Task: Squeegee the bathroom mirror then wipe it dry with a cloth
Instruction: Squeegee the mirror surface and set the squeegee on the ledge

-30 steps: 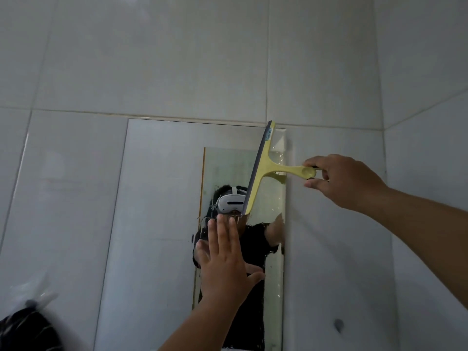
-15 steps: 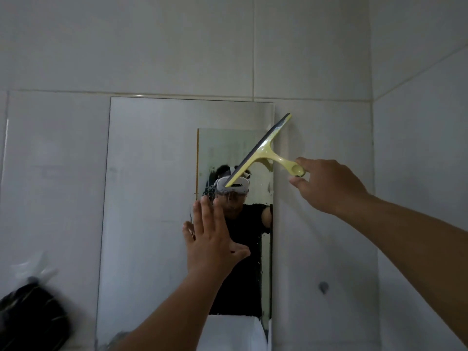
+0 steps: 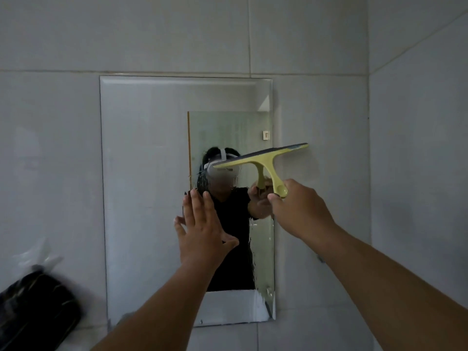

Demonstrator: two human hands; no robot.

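A rectangular frameless mirror [image 3: 144, 198] hangs on the grey tiled wall, with water drops along its lower right part. My right hand [image 3: 301, 211] grips the handle of a yellow squeegee [image 3: 260, 158]. Its blade lies almost level across the mirror's right edge at mid height, overhanging the tile on the right. My left hand [image 3: 202, 226] is flat against the glass below the blade's left end, fingers spread and pointing up. No cloth is clearly in view.
A dark bundle in clear plastic [image 3: 35, 305] sits at the lower left by the wall. The side wall [image 3: 417, 173] meets the mirror wall in a corner on the right. The mirror reflects a person in black.
The squeegee has swung from nearly upright to almost level and has come down the mirror's right side. The view has tilted down, showing the mirror's bottom edge. My left hand stays on the glass.
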